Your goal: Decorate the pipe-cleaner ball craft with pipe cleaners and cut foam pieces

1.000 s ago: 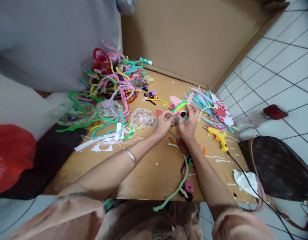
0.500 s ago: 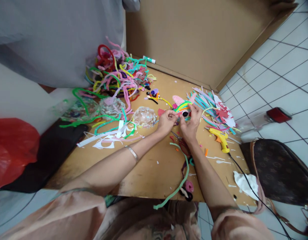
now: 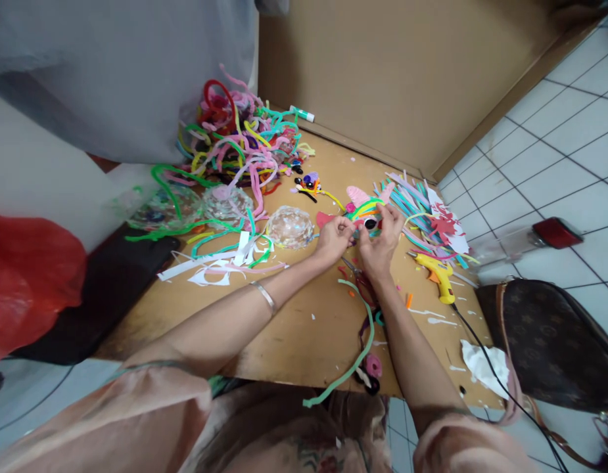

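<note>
A colourful pipe-cleaner figure (image 3: 367,209) lies between my hands, with pink ear-like loops on top, green, yellow and orange bands, and red parts below. A black-and-white googly eye (image 3: 370,224) shows on its front. My right hand (image 3: 382,244) grips the figure, thumb and fingers on either side of the eye. Close by, my left hand (image 3: 334,240) is closed in a pinch at the figure's left edge; its fingertips hide what is between them. Under my right wrist lies a pair of scissors (image 3: 363,282), partly covered. A pale green pipe cleaner (image 3: 365,341) curves towards the table's front edge.
Right of my hands lie a yellow glue gun (image 3: 439,276) with a black cord and a bundle of pipe-cleaner pieces (image 3: 412,203). Clear bumpy plastic domes (image 3: 290,227), paper scraps (image 3: 219,266) and a tangled pipe-cleaner heap (image 3: 239,138) are left. A brown bag (image 3: 555,341) stands right.
The view has shifted slightly, so the table's things appear a little further right. Both hands stay at the figure, with only small finger movement.
</note>
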A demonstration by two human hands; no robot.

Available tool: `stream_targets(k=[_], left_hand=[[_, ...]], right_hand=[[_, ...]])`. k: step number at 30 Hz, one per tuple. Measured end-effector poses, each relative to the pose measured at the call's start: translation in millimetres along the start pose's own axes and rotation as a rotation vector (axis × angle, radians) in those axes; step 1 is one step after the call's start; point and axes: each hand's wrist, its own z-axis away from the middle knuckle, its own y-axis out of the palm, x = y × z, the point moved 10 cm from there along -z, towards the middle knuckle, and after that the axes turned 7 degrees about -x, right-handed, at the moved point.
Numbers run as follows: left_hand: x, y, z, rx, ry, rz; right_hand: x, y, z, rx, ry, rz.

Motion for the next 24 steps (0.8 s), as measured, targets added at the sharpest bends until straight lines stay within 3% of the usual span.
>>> stream_targets(k=[7,13,18,24], left_hand=[[1,-7.4,1,-0.043,0.010,-0.010],[-4,-10.7,7,-0.012,0.048,0.047],[-11,-15.2,15,0.013,0.092,0.073],[-37,-12.4,31,0.134,0.191,0.086]], right_hand=[[3,0,-1,0.019,-0.020,0.003],[0,1,1,0.045,-0.006,-0.032],[10,-11,-1,0.028,-0.013,-0.049],[27,-14,1,0.165,0.084,-0.200]])
